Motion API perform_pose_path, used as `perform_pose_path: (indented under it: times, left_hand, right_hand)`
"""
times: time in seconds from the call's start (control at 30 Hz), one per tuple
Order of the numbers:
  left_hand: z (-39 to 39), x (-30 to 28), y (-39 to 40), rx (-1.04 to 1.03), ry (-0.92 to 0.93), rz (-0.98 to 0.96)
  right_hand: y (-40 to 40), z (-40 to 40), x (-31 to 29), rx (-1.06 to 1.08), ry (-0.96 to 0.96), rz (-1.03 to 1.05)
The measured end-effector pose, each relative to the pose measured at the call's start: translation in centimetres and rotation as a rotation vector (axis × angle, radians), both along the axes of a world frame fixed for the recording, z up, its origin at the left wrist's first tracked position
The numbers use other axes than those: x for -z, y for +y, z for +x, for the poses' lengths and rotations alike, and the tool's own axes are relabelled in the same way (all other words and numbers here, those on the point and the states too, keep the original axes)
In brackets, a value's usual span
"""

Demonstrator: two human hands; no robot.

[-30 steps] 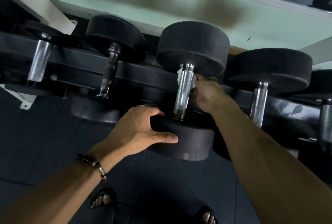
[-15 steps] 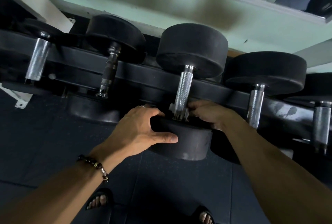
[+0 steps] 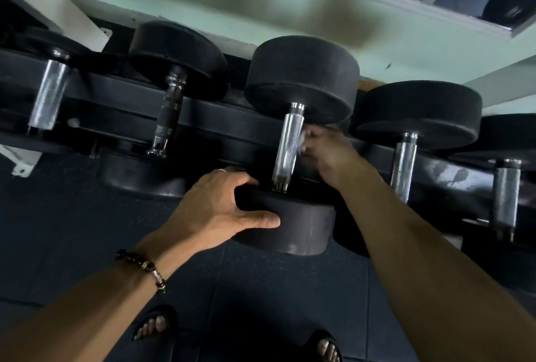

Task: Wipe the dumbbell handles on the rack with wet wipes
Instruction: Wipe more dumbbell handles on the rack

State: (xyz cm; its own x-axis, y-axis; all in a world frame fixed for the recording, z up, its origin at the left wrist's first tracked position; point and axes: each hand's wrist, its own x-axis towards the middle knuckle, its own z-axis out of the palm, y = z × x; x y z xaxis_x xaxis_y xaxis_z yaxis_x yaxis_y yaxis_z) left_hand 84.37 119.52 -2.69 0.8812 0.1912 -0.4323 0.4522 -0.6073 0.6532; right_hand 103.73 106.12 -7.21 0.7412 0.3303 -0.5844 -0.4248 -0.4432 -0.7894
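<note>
A black dumbbell lies on the dark rack point(image 3: 220, 118), and its chrome handle point(image 3: 287, 150) runs toward me in the middle of the view. My left hand point(image 3: 220, 208) grips the rim of its near head point(image 3: 293, 225), thumb on the side. My right hand point(image 3: 327, 153) is blurred just right of the handle's upper half and holds a white wet wipe point(image 3: 303, 138) against the metal. Most of the wipe is hidden behind my fingers.
Other dumbbells lie on the rack: chrome handles at the far left point(image 3: 48, 94), left of centre point(image 3: 169, 115), right point(image 3: 403, 164) and far right point(image 3: 506, 196). A pale green wall point(image 3: 261, 7) is behind. My sandalled feet stand on the dark rubber floor point(image 3: 275, 289).
My right hand slid the wipe down the handle to its near end and has come back up to the upper half. My left hand has stayed on the near head.
</note>
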Motion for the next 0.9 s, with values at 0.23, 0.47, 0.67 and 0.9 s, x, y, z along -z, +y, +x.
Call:
perform_pose_path:
  times: [0.23,0.47,0.67,0.9]
  left_hand:
    - [-0.1,0.0,-0.1,0.011,0.008,0.007]
    - [0.1,-0.3,-0.1,0.020,0.018,0.025]
    - [0.2,-1.0,-0.3,0.049,0.055,0.057]
    - [2.2,-1.7,0.8,-0.050,-0.067,-0.295]
  right_hand:
    - [-2.3,-3.0,-0.9,-0.379,0.086,-0.227]
    - [1.6,0.0,-1.6,0.227,0.021,0.085]
    - [-3.7,-3.9,-3.7,0.036,-0.015,0.034]
    - [-4.0,-7.6,-7.3,-0.058,-0.067,0.098]
